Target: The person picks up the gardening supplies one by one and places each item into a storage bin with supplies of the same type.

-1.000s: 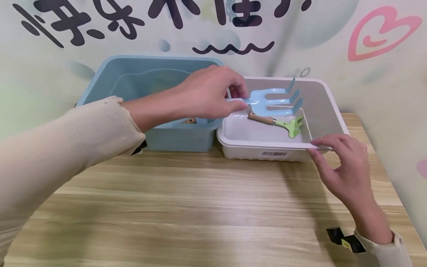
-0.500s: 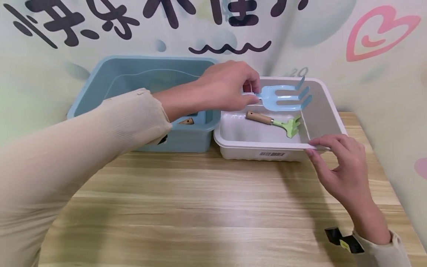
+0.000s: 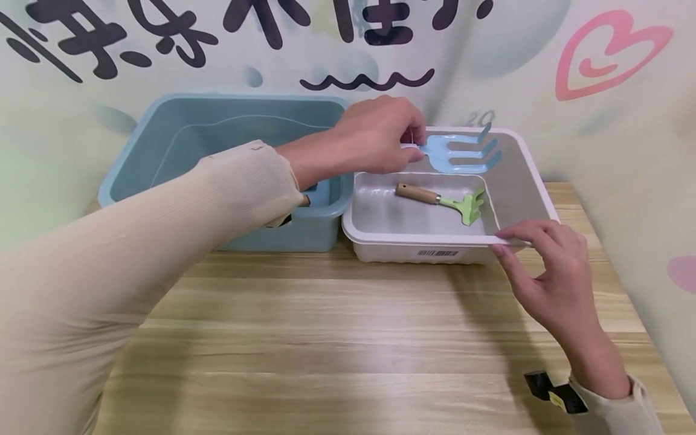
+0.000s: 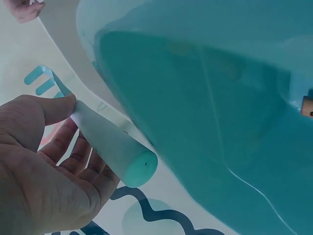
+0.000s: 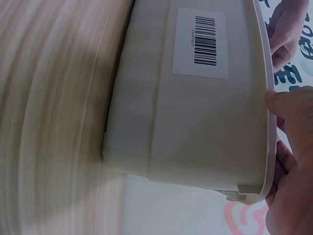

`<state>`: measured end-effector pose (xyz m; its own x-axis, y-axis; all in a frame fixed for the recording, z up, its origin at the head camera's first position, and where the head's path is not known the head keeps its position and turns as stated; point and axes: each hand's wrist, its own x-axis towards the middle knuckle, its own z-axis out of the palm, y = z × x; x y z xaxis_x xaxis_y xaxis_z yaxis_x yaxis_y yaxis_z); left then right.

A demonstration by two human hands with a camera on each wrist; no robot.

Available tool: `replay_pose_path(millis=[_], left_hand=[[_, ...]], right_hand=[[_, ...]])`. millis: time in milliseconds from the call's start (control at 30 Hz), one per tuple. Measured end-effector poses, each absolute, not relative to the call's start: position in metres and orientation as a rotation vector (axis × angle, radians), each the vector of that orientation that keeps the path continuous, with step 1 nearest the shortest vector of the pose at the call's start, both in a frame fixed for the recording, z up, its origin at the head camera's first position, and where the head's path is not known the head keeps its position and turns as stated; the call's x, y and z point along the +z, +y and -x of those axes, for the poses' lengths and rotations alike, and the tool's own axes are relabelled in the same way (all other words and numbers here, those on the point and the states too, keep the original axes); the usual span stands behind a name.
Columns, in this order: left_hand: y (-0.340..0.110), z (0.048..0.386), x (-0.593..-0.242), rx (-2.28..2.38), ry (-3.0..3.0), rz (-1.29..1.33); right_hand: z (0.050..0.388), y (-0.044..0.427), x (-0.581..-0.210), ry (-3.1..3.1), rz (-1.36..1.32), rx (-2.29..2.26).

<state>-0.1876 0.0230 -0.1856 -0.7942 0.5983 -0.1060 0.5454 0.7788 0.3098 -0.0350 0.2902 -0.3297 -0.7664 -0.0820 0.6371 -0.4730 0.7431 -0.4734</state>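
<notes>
My left hand [image 3: 375, 138] holds a light blue hand fork [image 3: 439, 157] by its pale handle, above the back left part of the white bin [image 3: 391, 236]. The tines point right and stay above the bin's floor. In the left wrist view, the thumb and fingers curl round the handle [image 4: 110, 139] near the fork's neck. My right hand [image 3: 557, 266] pinches the white bin's rim at the front right corner. Inside that bin lies a small green rake [image 3: 466, 207] with a wooden handle.
A blue bin [image 3: 321, 234] stands left of the white one, close beside it. In it is a wooden-handled item [image 4: 307, 106], mostly hidden by my left arm. Both bins stand on a wood-grain table [image 3: 337, 338] against a printed wall [image 3: 522, 48].
My left hand has moved right with the hand fork, farther over the white bin and slightly back. The right hand keeps its grip on the rim. The head view has shifted a little.
</notes>
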Motion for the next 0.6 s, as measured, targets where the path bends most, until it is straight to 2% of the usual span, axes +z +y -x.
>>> replay_pose_path(millis=[600], left_hand=[[0.048,0.204,-0.189,0.368,2.822,-0.927]], right_hand=[[0.034,0.290,-0.329,-2.336,-0.434,0.842]])
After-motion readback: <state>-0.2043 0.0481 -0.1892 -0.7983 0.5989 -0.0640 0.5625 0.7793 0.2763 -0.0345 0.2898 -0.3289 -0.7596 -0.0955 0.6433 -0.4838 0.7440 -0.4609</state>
